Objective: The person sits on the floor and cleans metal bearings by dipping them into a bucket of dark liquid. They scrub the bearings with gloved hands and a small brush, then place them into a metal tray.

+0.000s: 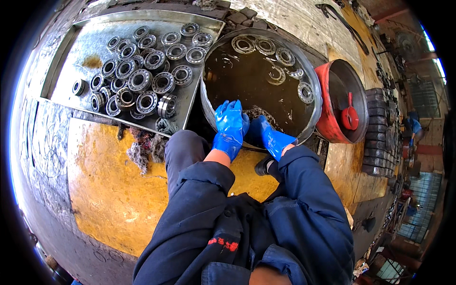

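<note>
My two hands wear blue rubber gloves and meet at the near rim of a round metal tub (319, 95) of murky brown liquid. My left hand (231, 127) is inside the near edge with its fingers curled and close together; whatever they grip is hidden. Beside it, my right hand (271, 138) reaches over the rim, its fingertips out of sight behind the left glove. Just beyond both hands, a rough brownish clump (259, 113) shows at the liquid's surface, too unclear to name. Several roller bearings (285, 56) sit along the tub's far and right inner wall, partly under the liquid.
To the left, a shallow metal tray (61, 64) carries many bearings (140, 80). A red drum (327, 102) with a red long-handled scoop (350, 118) stands right of the tub. Dirty rags (138, 156) lie before the tray. Dark stacked blocks (375, 128) are farther right.
</note>
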The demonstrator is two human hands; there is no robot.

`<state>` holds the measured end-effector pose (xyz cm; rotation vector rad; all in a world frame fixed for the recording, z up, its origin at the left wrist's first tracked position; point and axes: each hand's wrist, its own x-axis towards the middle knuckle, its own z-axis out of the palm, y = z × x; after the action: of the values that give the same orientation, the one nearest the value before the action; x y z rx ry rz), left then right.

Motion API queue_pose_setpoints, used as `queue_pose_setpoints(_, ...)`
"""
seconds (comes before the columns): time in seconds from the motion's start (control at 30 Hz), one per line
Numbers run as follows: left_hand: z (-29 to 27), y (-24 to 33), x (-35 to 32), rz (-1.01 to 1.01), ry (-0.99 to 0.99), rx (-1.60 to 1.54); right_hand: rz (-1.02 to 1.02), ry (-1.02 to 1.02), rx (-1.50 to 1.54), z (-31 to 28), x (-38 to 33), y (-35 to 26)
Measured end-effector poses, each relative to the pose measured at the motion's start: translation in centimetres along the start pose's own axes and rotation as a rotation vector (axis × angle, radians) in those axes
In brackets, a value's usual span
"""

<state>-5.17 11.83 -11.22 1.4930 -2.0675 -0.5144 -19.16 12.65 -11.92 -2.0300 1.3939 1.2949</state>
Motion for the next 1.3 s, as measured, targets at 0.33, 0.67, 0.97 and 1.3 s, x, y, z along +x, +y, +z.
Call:
queue_pose_setpoints(0.33, -0.6, -0.8, -0.3, 0.017, 0.04, 0.016, 0.159, 0.233, 0.569, 1.3, -1.8, 0.5)
queue_pose_setpoints(0.67, -0.6, -0.8, 0.0, -0.027, -0.039, -0.014, 0.22, 0.498, 1.168, 4.7, -2.9, 1.5)
queue_pose_setpoints(0.97, 0.3, 0.1, 0.1, 0.006, 0.011, -0.02, 0.114, 0.072, 0.091, 2.0, 0.7, 0.3)
queue_pose_setpoints(1.3, -0.7, -1.1, -0.4, -0.033, -0.009, -0.004, 0.287, 0.082, 0.485, -1.2, -2.1, 0.6)
